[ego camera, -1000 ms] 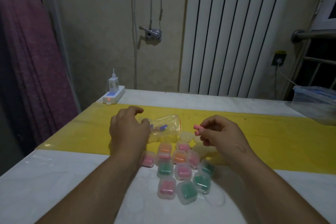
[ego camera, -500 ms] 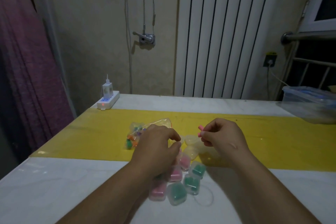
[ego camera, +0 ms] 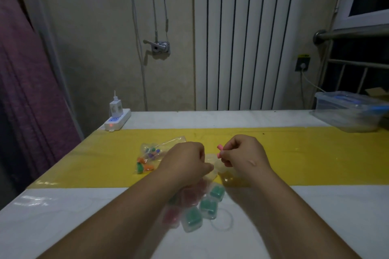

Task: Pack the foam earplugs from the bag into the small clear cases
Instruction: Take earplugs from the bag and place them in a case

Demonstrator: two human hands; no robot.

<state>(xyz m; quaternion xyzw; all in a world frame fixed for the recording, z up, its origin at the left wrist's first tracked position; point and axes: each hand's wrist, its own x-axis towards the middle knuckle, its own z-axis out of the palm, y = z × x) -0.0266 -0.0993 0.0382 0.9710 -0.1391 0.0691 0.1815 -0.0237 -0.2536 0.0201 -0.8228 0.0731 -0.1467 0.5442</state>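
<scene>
A clear bag (ego camera: 149, 159) of coloured foam earplugs lies on the yellow strip, left of my hands. My right hand (ego camera: 244, 154) pinches two pink earplugs (ego camera: 219, 151) at its fingertips. My left hand (ego camera: 186, 163) has curled fingers on an empty clear case (ego camera: 211, 164) lying between the hands. Several small clear cases (ego camera: 202, 208) holding green and pink earplugs sit in a cluster on the white table below my wrists, partly hidden by my left forearm.
A white power strip (ego camera: 117, 121) with a charger sits at the table's back left corner. A clear lidded box (ego camera: 349, 111) stands at the back right. A clear ring (ego camera: 222, 219) lies right of the cases. A curtain hangs to the left.
My left hand left the bag and moved right onto the empty case. My right hand kept the pink earplugs and barely shifted. The camera tilted up a little.
</scene>
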